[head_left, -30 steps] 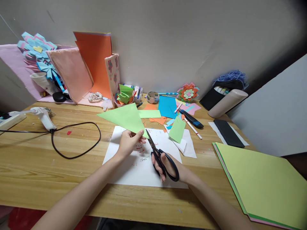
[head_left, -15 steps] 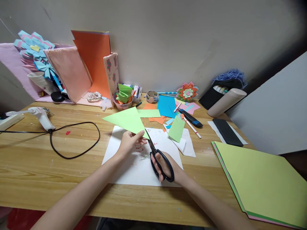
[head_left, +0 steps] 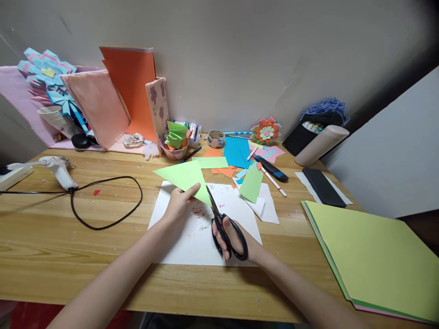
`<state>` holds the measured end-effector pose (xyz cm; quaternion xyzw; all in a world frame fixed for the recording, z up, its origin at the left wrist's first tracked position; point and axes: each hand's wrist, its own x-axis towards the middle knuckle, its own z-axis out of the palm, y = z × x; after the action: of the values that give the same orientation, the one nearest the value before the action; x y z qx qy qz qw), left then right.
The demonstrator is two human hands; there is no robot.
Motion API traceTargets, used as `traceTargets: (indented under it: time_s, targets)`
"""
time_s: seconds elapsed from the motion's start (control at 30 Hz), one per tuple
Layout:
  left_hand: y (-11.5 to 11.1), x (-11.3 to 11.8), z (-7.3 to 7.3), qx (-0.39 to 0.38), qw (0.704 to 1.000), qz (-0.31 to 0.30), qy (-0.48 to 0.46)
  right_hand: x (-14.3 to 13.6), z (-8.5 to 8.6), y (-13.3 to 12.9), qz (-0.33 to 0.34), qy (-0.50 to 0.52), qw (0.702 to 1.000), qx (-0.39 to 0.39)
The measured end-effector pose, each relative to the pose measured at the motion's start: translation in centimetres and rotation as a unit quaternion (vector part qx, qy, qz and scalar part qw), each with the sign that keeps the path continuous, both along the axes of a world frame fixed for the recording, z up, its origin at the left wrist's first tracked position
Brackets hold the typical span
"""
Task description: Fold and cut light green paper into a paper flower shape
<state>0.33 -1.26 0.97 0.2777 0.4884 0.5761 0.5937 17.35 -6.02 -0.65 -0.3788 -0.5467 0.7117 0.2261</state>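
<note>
Pinched between the thumb and fingers of my left hand (head_left: 180, 201) is a light green paper triangle (head_left: 183, 174), its long tip pointing left. My right hand (head_left: 236, 237) grips black-handled scissors (head_left: 222, 233) through the loops. The blades point up and away, lying at the triangle's right edge near its lower corner. Whether they bite into the paper is hard to make out. Both hands are over a white sheet (head_left: 171, 246) marked with red and green specks. A light green offcut (head_left: 252, 185) rests to the right, and a green strip (head_left: 214, 162) lies behind the triangle.
A utility knife (head_left: 272, 169), a blue paper piece (head_left: 237, 152) and a tape roll (head_left: 216, 138) lie behind my hands. At right is a stack of coloured paper (head_left: 377, 260). A glue gun (head_left: 60, 171) with a looped black cord (head_left: 140, 196) occupies the left.
My left hand has shifted slightly left and down with the green triangle, whose lower corner now reaches further down beside the blades. The scissors have moved slightly left.
</note>
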Motion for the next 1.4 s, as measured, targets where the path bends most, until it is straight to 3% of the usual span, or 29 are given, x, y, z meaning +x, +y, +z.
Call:
traceTargets:
  time_s: [0.13,0.33,0.87,1.13,1.4]
  targets:
    - [-0.6,0.6,0.5,-0.014,0.996,0.011,0.093,-0.3,-0.2,-0.1,-0.016,0.02,0.999,-0.041]
    - [-1.0,0.8,1.0,-0.019,0.986,0.034,0.162,-0.3,-0.5,-0.1,-0.026,0.025,0.999,-0.037]
    - [-1.3,1.1,1.2,-0.014,0.986,0.036,0.163,-0.7,-0.4,0.2,-0.041,0.001,0.999,-0.002]
    - [-1.4,1.2,1.1,-0.009,0.986,0.023,0.164,-1.0,-0.5,0.6,-0.062,-0.007,0.998,-0.025]
    - [-1.3,1.1,1.0,0.0,0.988,0.01,0.155,-1.0,0.4,0.6,-0.05,0.01,0.997,-0.054]
